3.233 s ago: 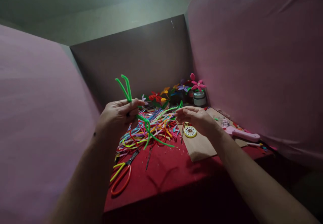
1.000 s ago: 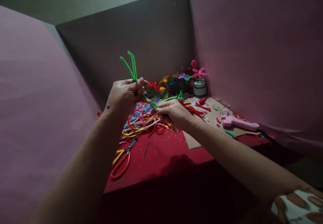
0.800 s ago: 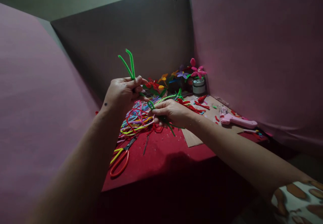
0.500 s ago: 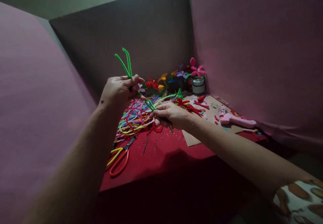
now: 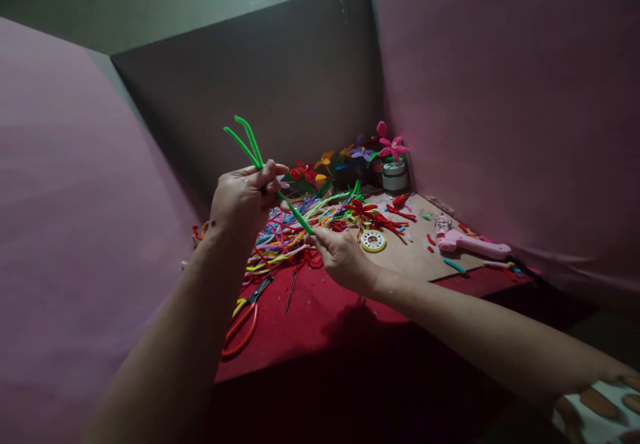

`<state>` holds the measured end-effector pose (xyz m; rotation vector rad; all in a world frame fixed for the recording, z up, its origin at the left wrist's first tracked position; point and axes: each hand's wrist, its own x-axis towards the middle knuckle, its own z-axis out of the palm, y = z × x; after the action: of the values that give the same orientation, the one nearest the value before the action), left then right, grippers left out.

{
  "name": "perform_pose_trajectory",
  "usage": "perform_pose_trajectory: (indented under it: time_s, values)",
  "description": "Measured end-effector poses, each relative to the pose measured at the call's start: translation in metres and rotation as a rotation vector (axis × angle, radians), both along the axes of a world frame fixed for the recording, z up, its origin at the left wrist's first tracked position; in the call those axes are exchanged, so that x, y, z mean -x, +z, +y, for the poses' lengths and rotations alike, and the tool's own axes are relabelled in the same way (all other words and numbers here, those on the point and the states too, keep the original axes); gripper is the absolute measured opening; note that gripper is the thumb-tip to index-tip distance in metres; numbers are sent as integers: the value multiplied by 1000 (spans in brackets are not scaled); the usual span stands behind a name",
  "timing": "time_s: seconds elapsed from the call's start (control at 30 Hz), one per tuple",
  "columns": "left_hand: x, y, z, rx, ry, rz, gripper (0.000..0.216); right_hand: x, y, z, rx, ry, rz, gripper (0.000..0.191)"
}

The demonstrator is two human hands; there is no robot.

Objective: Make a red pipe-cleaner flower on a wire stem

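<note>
Between my two hands stretches a green pipe cleaner, doubled over, held in the air above the table. My left hand is closed around its middle, and two free ends stick up past the thumb in a narrow V. The fingertips of my right hand pinch the lower end, where the strands lie close together. Beneath and behind the hands spreads a tangled pile of coloured pipe cleaners. A red pipe-cleaner flower lies just beyond my right hand.
Scissors with red and yellow handles lie on the red tabletop, beside thin tweezers. On the board are a pale yellow ring and a pink glue gun. A jar and pipe-cleaner flowers stand behind; pink walls flank both sides.
My right hand has shifted right and slightly down, uncovering more of the green pipe cleaner's lower length, which now looks straighter. The yellow ring has come into view.
</note>
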<state>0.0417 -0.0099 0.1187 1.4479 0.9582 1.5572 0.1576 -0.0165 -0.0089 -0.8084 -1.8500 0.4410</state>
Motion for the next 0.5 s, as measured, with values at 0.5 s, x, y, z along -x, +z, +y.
perform_pose_trajectory:
  time_s: [0.5]
  values:
    - [11,15,-6,-86,22,-80,10,-9,-16,-26,340,195,374,27]
